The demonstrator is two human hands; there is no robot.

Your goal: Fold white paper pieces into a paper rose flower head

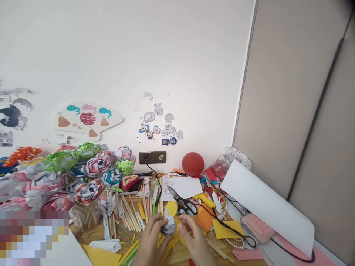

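Between my hands is a small grey-white folded paper flower (168, 226), with yellow paper strips spreading below it. My left hand (152, 238) closes round its left side, fingers and thumb gripping it. My right hand (193, 238) hovers just to its right with fingers bent and apart, and I see nothing held in it. Black-handled scissors (185, 204) lie just behind my right hand, partly on a white sheet with writing (183, 187). Rows of thin wooden sticks (129, 216) lie behind and left of my left hand.
Many finished paper flowers (91, 162) are heaped at left. A red balloon (193, 164) rests against the wall. At right are a yellow glue gun (205, 201) with a black cord, a pink calculator-like device (257, 228) and a large white sheet (269, 210). Yellow paper (102, 255) lies in front.
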